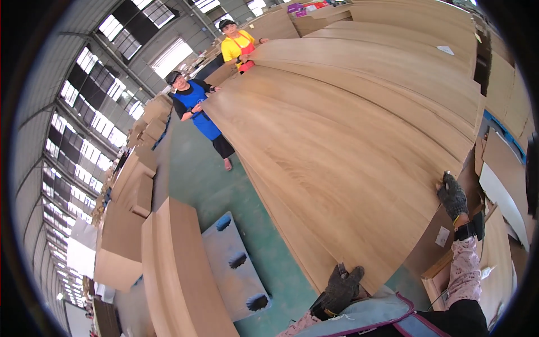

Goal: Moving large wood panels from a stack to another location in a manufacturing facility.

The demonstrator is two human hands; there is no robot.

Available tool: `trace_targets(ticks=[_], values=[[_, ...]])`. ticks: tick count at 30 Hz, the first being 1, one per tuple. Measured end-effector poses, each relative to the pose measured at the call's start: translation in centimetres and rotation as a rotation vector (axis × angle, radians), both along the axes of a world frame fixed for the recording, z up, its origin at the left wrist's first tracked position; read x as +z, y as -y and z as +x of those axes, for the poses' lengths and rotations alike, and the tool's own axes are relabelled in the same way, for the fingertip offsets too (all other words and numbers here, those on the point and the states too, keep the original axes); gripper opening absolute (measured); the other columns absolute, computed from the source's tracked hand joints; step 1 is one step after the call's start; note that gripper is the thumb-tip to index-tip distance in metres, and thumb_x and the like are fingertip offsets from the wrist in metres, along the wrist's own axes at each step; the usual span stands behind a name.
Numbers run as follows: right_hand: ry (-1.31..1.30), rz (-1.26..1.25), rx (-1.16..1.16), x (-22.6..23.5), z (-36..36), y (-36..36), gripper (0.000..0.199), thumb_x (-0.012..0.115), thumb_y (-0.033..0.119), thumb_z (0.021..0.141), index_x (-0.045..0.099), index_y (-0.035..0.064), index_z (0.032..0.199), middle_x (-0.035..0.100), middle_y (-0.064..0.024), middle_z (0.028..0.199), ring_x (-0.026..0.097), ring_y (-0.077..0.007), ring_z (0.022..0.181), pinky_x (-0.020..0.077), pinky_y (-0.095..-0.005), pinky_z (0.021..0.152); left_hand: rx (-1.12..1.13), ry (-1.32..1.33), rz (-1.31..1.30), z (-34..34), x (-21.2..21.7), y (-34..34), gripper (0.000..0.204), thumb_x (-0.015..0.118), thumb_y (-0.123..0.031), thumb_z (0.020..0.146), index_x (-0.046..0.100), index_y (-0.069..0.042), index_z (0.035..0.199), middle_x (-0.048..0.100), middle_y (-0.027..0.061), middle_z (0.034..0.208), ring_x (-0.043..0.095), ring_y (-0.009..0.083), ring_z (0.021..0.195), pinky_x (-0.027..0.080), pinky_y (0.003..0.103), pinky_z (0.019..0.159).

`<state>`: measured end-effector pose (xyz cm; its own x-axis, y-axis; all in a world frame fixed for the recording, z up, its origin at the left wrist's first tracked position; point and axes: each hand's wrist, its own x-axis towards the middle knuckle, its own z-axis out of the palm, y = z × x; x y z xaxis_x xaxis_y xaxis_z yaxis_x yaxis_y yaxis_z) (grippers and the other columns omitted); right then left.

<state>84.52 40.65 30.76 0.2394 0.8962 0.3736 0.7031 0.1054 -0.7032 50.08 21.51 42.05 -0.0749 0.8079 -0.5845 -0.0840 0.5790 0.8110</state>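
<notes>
A large wood-grain panel (337, 163) stretches from my body toward the far side. My left hand (341, 289), in a dark grey glove with bare fingertips, grips its near edge at the left corner. Farther right, my right hand (452, 196), gloved alike, holds the near edge by the right corner; its lower fingers are hidden. Another panel edge shows under the left side. At the far end, a person in a blue apron (202, 115) holds the left corner. A second person in a yellow shirt (238, 48) has both hands at the far edge of the neighbouring panels.
More wood-grain panels (404, 67) lie stacked to the right. A grey plastic pallet (238, 281) with dark holes rests on the green floor (193, 168) at left, beside a tall stack of boards (179, 269). Cardboard sheets (508, 168) stand at the right.
</notes>
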Motion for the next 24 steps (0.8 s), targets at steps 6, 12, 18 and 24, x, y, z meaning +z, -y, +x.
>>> trace_targets(ticks=[6,12,18,24], values=[[-0.259,-0.341,0.084,2.8,-1.1,-3.3,0.027,0.069,0.014,0.082,0.056,0.002,0.104,0.058,-0.0066,0.085,0.054,-0.0125,0.078,0.0479,-0.0274,0.071,0.096,0.1,0.032,0.0,-2.3,1.1,0.025,0.056,-0.009,0.09,0.045,0.002,0.11,0.06,0.0138,0.096,0.062,0.0175,0.082,0.053,0.03,0.066],[-0.206,-0.105,0.299,3.2,-2.0,-4.9,0.019,0.065,0.013,0.085,0.053,0.0051,0.097,0.052,-0.0001,0.084,0.05,-0.0083,0.076,0.0449,-0.022,0.065,0.293,0.129,0.087,0.4,-2.3,2.9,0.025,0.06,-0.02,0.089,0.052,-0.002,0.104,0.061,0.0064,0.086,0.059,0.0125,0.07,0.05,0.027,0.058],[-0.463,-0.074,0.51,6.7,-6.2,-3.2,0.014,0.062,0.009,0.086,0.054,0.0084,0.098,0.052,0.0013,0.088,0.049,-0.0056,0.074,0.0415,-0.0186,0.052,0.374,0.21,0.205,-2.3,-3.2,6.8,0.024,0.06,-0.019,0.089,0.053,-0.001,0.103,0.061,0.0057,0.088,0.059,0.0124,0.07,0.049,0.026,0.057],[-0.484,-0.255,0.506,9.6,-9.0,0.6,0.016,0.062,0.011,0.085,0.054,0.0107,0.099,0.052,0.001,0.088,0.05,-0.0061,0.067,0.0376,-0.0192,0.04,0.444,0.141,0.324,-3.5,-0.2,10.7,0.028,0.057,-0.02,0.091,0.052,0.002,0.109,0.061,0.0034,0.082,0.054,0.0088,0.062,0.043,0.023,0.051]])
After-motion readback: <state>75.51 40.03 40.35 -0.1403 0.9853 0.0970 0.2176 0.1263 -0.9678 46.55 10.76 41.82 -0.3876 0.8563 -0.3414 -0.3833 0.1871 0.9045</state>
